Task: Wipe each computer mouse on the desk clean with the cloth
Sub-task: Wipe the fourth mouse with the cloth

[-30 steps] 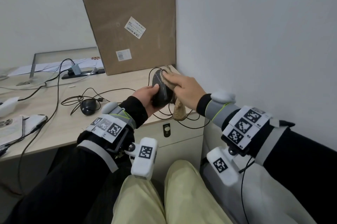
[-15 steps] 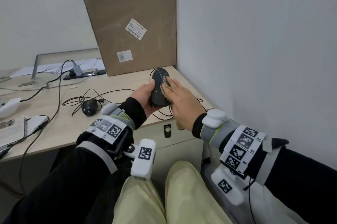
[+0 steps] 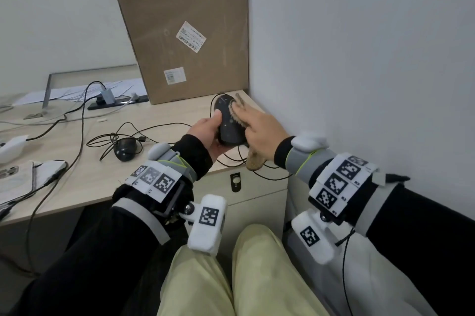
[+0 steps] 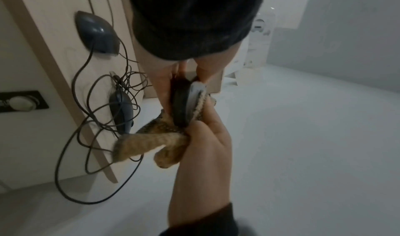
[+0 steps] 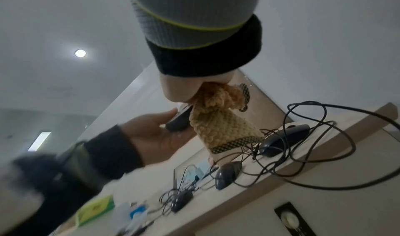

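**Mouse held off the tabletop, cloth pressed to its side**

The black mouse (image 3: 227,122) is in the air above the right front corner of the tabletop (image 3: 84,182), close to the white wall. The left hand (image 3: 207,133) grips it from the left, thumb laid along its upper edge and fingers curled under its body. The right hand (image 3: 259,130) presses the tan knitted cloth (image 3: 254,161) against the mouse's right side; its fingers lie over the cloth while the thumb pinches a bunched part, as the left wrist view shows. A loose end of the cloth hangs below the right palm. The mouse's cable runs down to a tangle of cables (image 3: 257,171) at the tabletop edge.

A second black mouse (image 3: 125,149) lies on the tabletop to the left, amid its looped cable. The wrist views show a further dark mouse (image 5: 283,142) near the edge. A large cardboard box (image 3: 185,30) stands at the back against the wall.
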A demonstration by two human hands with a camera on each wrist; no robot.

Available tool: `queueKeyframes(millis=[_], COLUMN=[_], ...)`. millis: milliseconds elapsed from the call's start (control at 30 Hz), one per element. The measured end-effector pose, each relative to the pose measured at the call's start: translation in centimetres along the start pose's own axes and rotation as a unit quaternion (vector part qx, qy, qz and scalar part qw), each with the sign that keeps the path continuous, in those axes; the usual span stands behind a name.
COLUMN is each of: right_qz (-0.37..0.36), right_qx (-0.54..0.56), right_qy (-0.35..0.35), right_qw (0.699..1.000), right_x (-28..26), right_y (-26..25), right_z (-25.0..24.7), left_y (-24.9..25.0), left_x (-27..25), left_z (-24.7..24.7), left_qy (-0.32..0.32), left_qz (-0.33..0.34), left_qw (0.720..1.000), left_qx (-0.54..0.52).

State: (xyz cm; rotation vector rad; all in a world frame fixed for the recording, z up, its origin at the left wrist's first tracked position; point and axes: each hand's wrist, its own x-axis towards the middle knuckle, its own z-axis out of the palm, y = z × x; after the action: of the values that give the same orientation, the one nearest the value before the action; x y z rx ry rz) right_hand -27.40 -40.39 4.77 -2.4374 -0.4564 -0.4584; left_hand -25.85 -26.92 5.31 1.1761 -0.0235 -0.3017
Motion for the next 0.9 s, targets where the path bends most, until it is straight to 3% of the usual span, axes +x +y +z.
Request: queueKeyframes(millis=[133,300,567,900], right_qz=[-0.080,-0.183,-0.186,-0.162], right_qx=[-0.068,-0.158,-0.173,-0.183], right_qy=[-0.026,-0.034,-0.013,0.008], right_qw=[0.994,0.970,0.967,0.970], right_x=[-1.9,-2.3,-2.6,-2.2], right_y=[-0.8,-1.2,-1.6,-2.2], right_z=[1.3,2.6,2.3,1.5], left_y=[0.9,1.3,1.5,1.2], left_x=[0.1,-0.2,-0.6,-0.2], left_z=[0.1,-0.4,-0.2,-0.4], left_qy=[0.040,0.022,-0.059,-0.090], left_qz=[0.008,-0.032,-0.028,-0.051], left_qw=[0.997,0.995,0.989,0.987], left_qx=[-0.063,-0.090,-0.134,-0.122])
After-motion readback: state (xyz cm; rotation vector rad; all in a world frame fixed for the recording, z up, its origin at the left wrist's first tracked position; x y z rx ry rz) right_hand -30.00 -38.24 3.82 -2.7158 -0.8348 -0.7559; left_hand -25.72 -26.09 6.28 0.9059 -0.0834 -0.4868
